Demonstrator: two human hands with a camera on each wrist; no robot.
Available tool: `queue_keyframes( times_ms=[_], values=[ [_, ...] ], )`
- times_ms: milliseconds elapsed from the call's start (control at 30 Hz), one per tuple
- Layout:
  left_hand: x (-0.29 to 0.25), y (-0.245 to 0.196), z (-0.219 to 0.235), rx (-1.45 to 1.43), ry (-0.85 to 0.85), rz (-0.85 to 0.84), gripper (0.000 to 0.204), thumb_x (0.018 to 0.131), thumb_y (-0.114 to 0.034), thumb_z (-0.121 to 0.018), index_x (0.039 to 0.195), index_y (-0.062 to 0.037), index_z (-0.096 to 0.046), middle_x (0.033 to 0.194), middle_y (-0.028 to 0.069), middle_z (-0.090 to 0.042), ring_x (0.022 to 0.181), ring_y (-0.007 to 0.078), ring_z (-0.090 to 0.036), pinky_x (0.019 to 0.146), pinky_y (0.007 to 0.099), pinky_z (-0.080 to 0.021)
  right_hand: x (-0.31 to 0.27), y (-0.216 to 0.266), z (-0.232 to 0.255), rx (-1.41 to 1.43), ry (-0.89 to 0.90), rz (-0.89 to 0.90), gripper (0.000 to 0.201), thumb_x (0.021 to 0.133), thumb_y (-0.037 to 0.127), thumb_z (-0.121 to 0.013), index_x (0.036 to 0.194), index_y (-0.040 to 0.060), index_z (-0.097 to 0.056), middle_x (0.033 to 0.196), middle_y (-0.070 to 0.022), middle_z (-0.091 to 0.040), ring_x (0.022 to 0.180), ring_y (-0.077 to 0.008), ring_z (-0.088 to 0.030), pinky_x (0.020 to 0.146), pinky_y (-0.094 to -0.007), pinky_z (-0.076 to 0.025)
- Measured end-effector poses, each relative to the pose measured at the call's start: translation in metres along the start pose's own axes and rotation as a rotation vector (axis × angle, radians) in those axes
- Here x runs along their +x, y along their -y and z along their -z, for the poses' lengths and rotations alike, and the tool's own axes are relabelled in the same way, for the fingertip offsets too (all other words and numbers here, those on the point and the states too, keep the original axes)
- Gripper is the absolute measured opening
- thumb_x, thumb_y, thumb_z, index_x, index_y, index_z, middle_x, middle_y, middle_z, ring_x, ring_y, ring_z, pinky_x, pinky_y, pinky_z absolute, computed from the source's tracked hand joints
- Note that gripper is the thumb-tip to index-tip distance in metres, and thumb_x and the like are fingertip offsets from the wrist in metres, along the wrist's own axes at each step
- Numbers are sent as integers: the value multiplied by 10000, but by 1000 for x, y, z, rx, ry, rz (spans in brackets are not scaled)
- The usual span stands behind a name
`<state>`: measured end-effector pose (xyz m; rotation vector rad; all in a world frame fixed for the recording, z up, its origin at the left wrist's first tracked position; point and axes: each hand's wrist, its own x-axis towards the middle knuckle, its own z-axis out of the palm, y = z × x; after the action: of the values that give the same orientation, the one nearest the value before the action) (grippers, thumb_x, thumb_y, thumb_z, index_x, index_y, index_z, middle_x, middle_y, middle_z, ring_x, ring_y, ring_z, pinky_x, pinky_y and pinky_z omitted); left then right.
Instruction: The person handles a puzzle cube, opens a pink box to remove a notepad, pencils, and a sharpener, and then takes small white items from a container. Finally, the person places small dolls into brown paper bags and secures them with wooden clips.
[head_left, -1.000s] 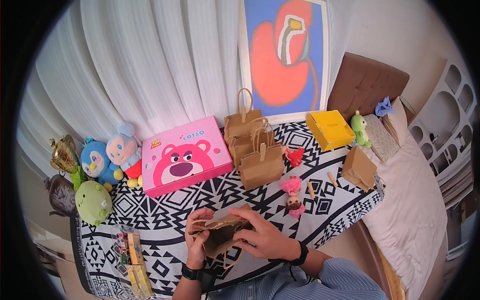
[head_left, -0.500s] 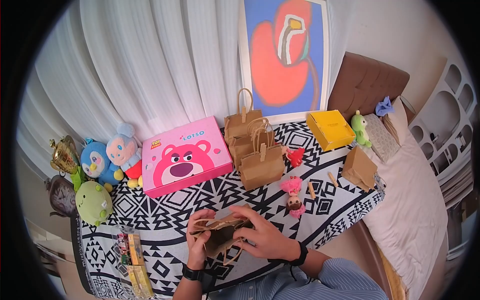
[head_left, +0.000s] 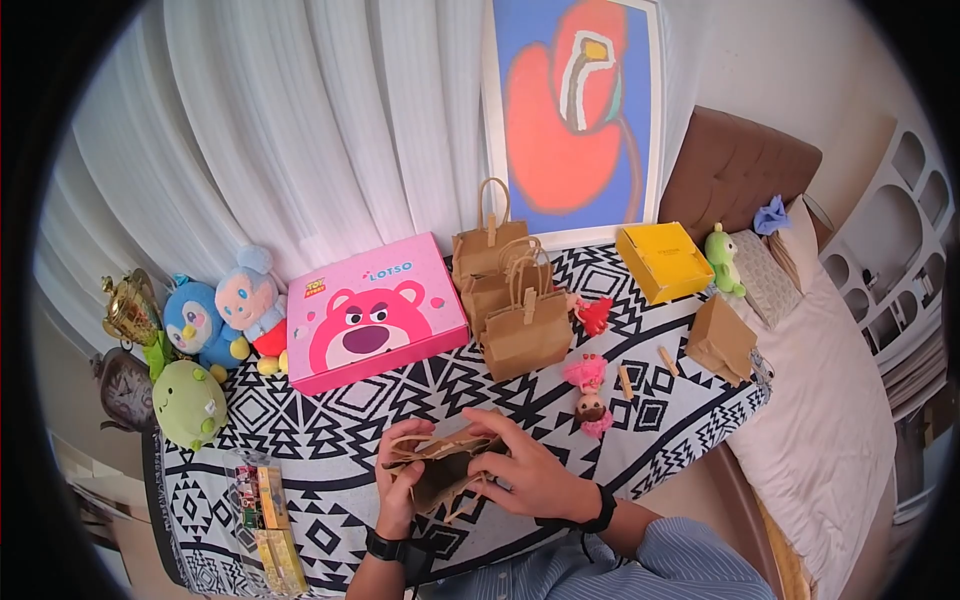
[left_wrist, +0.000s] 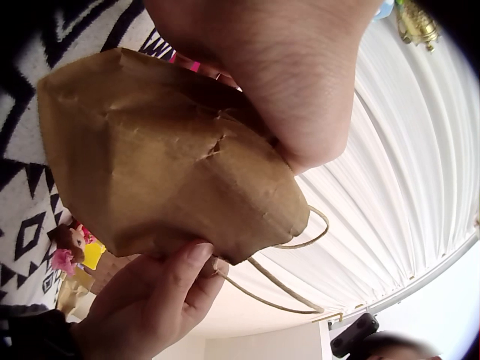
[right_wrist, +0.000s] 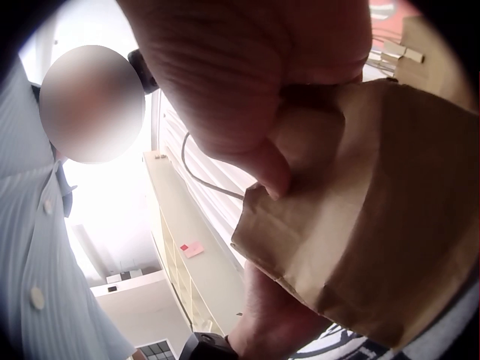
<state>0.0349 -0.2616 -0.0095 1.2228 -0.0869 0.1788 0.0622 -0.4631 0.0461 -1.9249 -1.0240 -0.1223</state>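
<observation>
A small brown paper bag (head_left: pixel 440 484) is held mouth-up near the table's front edge in the head view. My left hand (head_left: pixel 398 480) grips its left rim with the thumb inside. On the other side my right hand (head_left: pixel 525 472) holds the right rim, fingers curled over the edge. The left wrist view shows the creased bag (left_wrist: pixel 165 165) with its cord handles (left_wrist: pixel 285 289) hanging out and the right hand (left_wrist: pixel 161 300) pinching its edge. In the right wrist view a thumb presses the bag's side (right_wrist: pixel 360 202). The bag's inside is dark.
Several brown bags (head_left: pixel 525 335) stand behind, beside a pink box (head_left: pixel 375 315). Plush toys (head_left: pixel 190 403) sit at the left, packaged items (head_left: pixel 270 500) at the front left. A pink doll (head_left: pixel 590 400), clothespins (head_left: pixel 626 383), another bag (head_left: pixel 722 338) and a yellow box (head_left: pixel 665 260) are at the right.
The head view has shifted slightly. Both hands keep hold of the bag, with only a small movement of the fingers and bag handles.
</observation>
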Motion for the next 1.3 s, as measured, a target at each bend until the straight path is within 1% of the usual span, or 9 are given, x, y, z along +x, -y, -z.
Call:
queue_keyframes(
  times_ms=[367, 533, 633, 867, 1000, 1100, 1167, 1233, 1300],
  values=[
    [-1, 0, 3, 26, -6, -8, 416, 861, -300, -589, 1135, 10, -540, 1131, 117, -560, 1063, 203, -515, 964, 334, -370, -4, 7, 28, 54, -124, 100, 229, 745, 89, -739, 940, 51, -626, 1354, -176, -407, 1138, -346, -500, 949, -432, -424],
    [-2, -7, -4, 83, -11, -10, 437, 862, -320, -599, 1145, 6, -535, 1140, 118, -553, 1062, 200, -517, 956, 326, -373, -26, -38, 48, -349, -573, -506, 437, 741, 133, -747, 1114, 11, -556, 1182, -219, -500, 1081, -377, -508, 894, -414, -437],
    [-2, -6, -3, 86, 31, -26, 459, 859, -333, -601, 1160, 6, -526, 1138, 114, -553, 1073, 196, -509, 957, 324, -371, -53, -64, 50, -708, -456, -623, 552, 735, 186, -751, 1170, -26, -486, 1087, -223, -521, 986, -376, -530, 842, -415, -446],
    [-4, -4, -6, 145, 108, -40, 519, 862, -410, -572, 1179, -2, -517, 1157, 137, -535, 1093, 223, -504, 962, 356, -379, -79, -93, 46, -581, -258, -730, 461, 740, 195, -714, 1097, -37, -535, 961, -207, -590, 939, -400, -554, 796, -428, -465],
    [-4, -6, -6, 178, 135, -68, 450, 895, -355, -554, 1158, 10, -540, 1186, 138, -510, 1111, 232, -494, 975, 342, -366, -55, -68, 59, -371, -389, -868, 379, 770, 178, -690, 1057, -39, -570, 896, -164, -630, 829, -328, -624, 712, -367, -498],
    [-2, -7, -4, 263, 179, -126, 411, 913, -336, -531, 1131, 11, -570, 1176, 142, -513, 1104, 239, -499, 965, 344, -374, -41, -39, 79, -146, -497, -813, 344, 792, 168, -691, 1048, -37, -586, 845, -109, -649, 745, -207, -642, 647, -284, -496],
    [-2, -11, -6, 258, 183, -108, 409, 918, -331, -533, 1119, 20, -594, 1168, 146, -526, 1099, 248, -505, 959, 346, -378, -41, -22, 93, 552, -558, -714, 338, 805, 162, -692, 1056, -41, -591, 852, -67, -636, 742, -123, -611, 646, -229, -475],
    [-2, -13, -6, 283, 217, -126, 396, 920, -320, -536, 1114, 19, -603, 1177, 146, -525, 1099, 249, -504, 958, 347, -378, -40, -4, 100, 592, -480, -664, 351, 778, 119, -716, 1069, -38, -599, 924, -80, -633, 796, -144, -611, 689, -250, -481],
    [-2, -12, -5, 261, 232, -119, 371, 908, -297, -561, 1108, 12, -608, 1187, 143, -522, 1114, 252, -500, 962, 349, -376, -30, 10, 103, 600, -169, -333, 403, 723, 66, -746, 1088, -26, -603, 990, -101, -616, 883, -171, -596, 740, -276, -475]
  ],
)
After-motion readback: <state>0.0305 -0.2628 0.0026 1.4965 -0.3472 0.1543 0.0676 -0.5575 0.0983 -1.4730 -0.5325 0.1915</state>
